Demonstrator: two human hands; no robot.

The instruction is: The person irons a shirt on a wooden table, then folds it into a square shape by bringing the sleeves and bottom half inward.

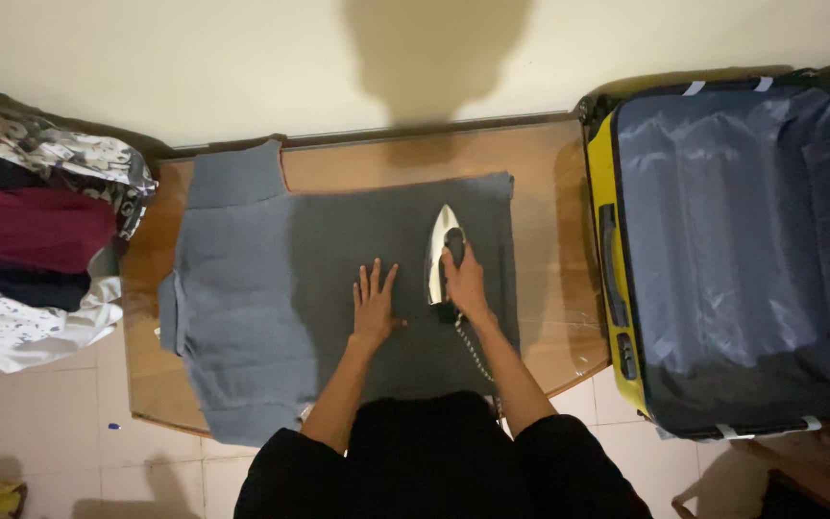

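The person's dark-clothed lap and two bare forearms fill the bottom edge of the view, reaching forward over a grey sweater (242, 298) spread flat on a low wooden worktop (540, 183). The right hand (465, 284) is curled closed around the black handle of a clothes iron (439, 255), whose shiny metal body points away from the person and rests on the middle of the sweater, right of centre. A braided cord (476, 354) trails from the back of the iron toward the person's body, running along the right wrist. The left hand (374, 306) lies palm down just beside the iron, fingers spread and holding nothing, pressed on the cloth, apparently to keep it flat and taut next to the iron. The sweater's collar hangs off the left edge of the worktop, and one sleeve reaches to the far-left corner. On the floor to the left, a heap of clothes (31, 231) lies near the worktop: dark red, black, and patterned white pieces. To the right, touching or very near the worktop's edge, stands an open yellow suitcase (612, 173) with a grey lining. A pale wall runs along the back, carrying the person's shadow.
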